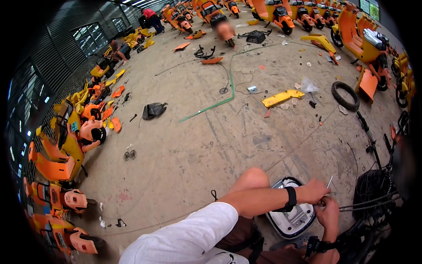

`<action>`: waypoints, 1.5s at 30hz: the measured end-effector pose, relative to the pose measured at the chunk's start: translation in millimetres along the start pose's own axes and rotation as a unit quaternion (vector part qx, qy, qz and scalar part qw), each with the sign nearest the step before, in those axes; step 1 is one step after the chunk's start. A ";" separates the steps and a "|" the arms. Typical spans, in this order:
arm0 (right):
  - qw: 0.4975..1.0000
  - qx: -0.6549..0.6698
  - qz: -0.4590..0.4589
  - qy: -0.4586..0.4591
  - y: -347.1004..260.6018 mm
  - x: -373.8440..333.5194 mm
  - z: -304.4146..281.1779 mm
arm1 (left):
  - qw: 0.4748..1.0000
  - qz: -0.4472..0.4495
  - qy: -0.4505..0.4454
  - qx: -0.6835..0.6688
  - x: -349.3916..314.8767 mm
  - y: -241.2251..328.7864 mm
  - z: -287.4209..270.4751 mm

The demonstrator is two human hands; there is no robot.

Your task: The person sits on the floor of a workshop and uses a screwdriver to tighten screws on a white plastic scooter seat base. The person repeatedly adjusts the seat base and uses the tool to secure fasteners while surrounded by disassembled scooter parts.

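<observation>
My left hand (pixel 313 192) reaches across from the left, a black band on its wrist. Its fingers are closed around a thin silver metal rod (pixel 329 181) that sticks up past the fingertips. Just below it, almost touching, my right hand (pixel 328 212) has curled fingers; what they grip is hidden. Dark cables (pixel 368 203) run from beside the right hand toward the scooter parts on the right. Under my left wrist lies a rounded white-and-grey part (pixel 278 224) with a dark rim and a metal plate in its middle, partly covered by my forearm.
Black scooter frame parts (pixel 373 193) crowd the right side, near a loose tyre (pixel 345 96). A yellow panel (pixel 282 97) and a black bag-like piece (pixel 154 111) lie on the concrete floor. Orange scooters (pixel 61 165) line the left; more stand behind. Two people are far off.
</observation>
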State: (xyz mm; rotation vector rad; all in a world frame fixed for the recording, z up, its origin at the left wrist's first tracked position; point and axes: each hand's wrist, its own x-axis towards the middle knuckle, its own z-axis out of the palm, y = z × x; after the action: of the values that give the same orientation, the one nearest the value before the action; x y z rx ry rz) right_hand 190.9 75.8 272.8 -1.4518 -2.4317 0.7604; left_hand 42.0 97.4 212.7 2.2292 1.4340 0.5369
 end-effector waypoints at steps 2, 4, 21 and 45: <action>0.999 -0.014 0.014 -0.025 -3.3 -1.7 -2.8 | 0.999 -0.015 -0.044 0.000 -2.8 5.2 -0.8; 0.999 -0.015 -0.003 -0.029 0.6 -1.8 -4.5 | 0.997 -0.043 -0.066 0.010 -2.5 12.6 -4.6; 0.994 -0.105 -0.008 0.036 21.9 2.0 13.6 | 0.996 -0.016 -0.084 -0.012 -1.1 10.5 5.2; 0.996 -0.051 0.063 0.032 17.0 5.6 12.4 | 0.998 -0.039 -0.048 0.001 -2.9 17.1 6.7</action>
State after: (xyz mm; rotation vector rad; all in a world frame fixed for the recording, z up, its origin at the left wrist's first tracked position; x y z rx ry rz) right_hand 195.8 83.2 252.9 -1.6550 -2.3797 0.6126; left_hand 57.3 87.4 216.3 2.1601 1.4658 0.3967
